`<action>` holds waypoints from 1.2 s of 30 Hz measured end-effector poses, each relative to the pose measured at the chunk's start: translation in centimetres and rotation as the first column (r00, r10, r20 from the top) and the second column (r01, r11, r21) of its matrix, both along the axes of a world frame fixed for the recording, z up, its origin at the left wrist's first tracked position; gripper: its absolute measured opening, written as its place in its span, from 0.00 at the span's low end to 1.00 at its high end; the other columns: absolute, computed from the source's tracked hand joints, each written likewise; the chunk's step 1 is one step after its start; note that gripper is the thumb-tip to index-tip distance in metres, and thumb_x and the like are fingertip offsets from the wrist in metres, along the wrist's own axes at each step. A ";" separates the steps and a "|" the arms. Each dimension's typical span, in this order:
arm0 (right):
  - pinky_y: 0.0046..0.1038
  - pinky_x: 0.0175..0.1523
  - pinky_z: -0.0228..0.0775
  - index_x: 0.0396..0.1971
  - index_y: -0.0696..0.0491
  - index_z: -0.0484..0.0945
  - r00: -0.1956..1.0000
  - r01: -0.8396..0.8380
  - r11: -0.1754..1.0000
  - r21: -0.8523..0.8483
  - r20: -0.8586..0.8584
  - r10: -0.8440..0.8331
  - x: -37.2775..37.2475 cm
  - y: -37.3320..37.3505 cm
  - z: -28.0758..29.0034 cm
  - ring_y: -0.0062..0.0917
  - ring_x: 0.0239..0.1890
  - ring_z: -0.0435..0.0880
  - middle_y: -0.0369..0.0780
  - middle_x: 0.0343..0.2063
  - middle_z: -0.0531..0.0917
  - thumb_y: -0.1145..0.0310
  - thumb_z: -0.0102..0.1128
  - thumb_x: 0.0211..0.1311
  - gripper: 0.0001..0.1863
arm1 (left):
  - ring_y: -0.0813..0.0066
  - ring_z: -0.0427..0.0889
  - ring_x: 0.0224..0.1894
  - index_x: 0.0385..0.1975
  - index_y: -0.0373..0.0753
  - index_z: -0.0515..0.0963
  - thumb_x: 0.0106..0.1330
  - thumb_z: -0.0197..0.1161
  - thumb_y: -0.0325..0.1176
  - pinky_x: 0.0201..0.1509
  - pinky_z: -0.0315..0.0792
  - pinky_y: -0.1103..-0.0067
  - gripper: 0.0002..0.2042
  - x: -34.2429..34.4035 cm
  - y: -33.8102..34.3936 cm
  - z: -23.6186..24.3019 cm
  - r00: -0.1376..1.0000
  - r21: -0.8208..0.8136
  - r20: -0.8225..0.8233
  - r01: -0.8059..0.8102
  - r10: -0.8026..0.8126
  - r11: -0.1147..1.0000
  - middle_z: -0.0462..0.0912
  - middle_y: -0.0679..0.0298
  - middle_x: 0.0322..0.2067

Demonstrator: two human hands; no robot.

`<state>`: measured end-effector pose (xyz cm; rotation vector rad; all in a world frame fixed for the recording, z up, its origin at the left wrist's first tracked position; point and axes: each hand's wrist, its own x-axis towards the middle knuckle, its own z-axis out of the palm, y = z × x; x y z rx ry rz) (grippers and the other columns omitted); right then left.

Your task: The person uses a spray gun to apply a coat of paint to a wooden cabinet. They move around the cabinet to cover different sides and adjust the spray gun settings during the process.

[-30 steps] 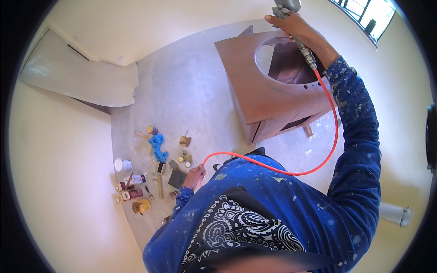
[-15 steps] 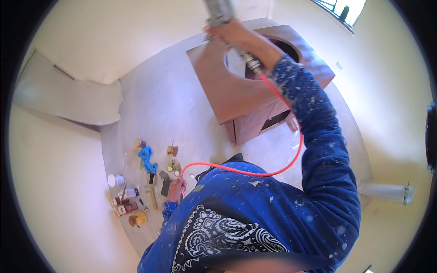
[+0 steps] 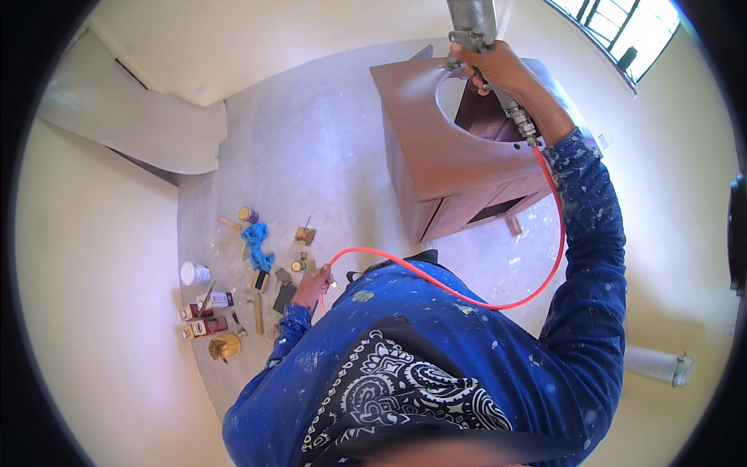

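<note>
My right hand [image 3: 502,68] is closed round the handle of a metal spray gun [image 3: 471,37] with a grey cup at the frame's top edge. Its nozzle is over the far part of a brown wooden cabinet [image 3: 443,167], whose top has a large round cut-out. A pale haze shows by the nozzle. From the gun's handle a red hose [image 3: 562,226] loops down past my right sleeve and across my body to my left hand [image 3: 313,286]. There my left fingers are closed on the hose, low at my left side.
Left on the grey floor [image 3: 303,140] lie a blue cloth [image 3: 255,245], a white tub [image 3: 194,273], several small boxes [image 3: 206,328], a yellow container [image 3: 224,347], brushes and small tins. A curved grey sheet [image 3: 148,117] leans in the far left corner. At right stands a pale cylinder [image 3: 657,364].
My right hand has swung the spray gun rightward and closer over the cabinet top. The whole view has shifted a little. My left hand keeps hold of the hose.
</note>
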<state>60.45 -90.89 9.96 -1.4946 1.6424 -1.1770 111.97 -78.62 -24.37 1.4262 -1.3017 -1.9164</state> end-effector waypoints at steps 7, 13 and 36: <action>0.24 0.17 0.67 0.34 0.59 0.77 0.992 0.058 0.998 0.023 0.115 -0.060 4.6 1.8 3.5 0.18 0.14 0.73 0.36 0.19 0.75 0.48 0.68 0.62 0.25 | 0.86 0.64 0.19 0.23 0.41 0.76 0.66 0.57 0.66 0.24 0.58 0.85 0.29 3.7 -3.0 -1.2 0.995 -0.015 -0.006 0.097 -0.097 0.995 0.69 0.73 0.17; 0.22 0.16 0.62 0.35 0.58 0.76 0.969 0.205 0.978 -0.028 -0.133 -0.207 5.0 1.9 4.8 0.16 0.13 0.71 0.34 0.18 0.73 0.49 0.67 0.63 0.24 | 0.86 0.66 0.19 0.21 0.41 0.77 0.64 0.57 0.68 0.24 0.57 0.85 0.31 6.6 -4.4 -3.2 0.993 -0.030 -0.020 0.119 -0.120 0.992 0.70 0.73 0.16; 0.24 0.38 0.74 0.39 0.62 0.80 0.995 -0.065 0.995 0.075 0.084 0.059 14.4 3.6 8.6 0.22 0.29 0.82 0.39 0.29 0.82 0.75 0.64 0.56 0.11 | 0.74 0.80 0.30 0.55 0.44 0.81 0.69 0.62 0.45 0.41 0.76 0.78 0.18 -22.2 -23.1 45.1 0.681 -0.904 0.346 0.427 -0.645 -0.034 0.85 0.62 0.46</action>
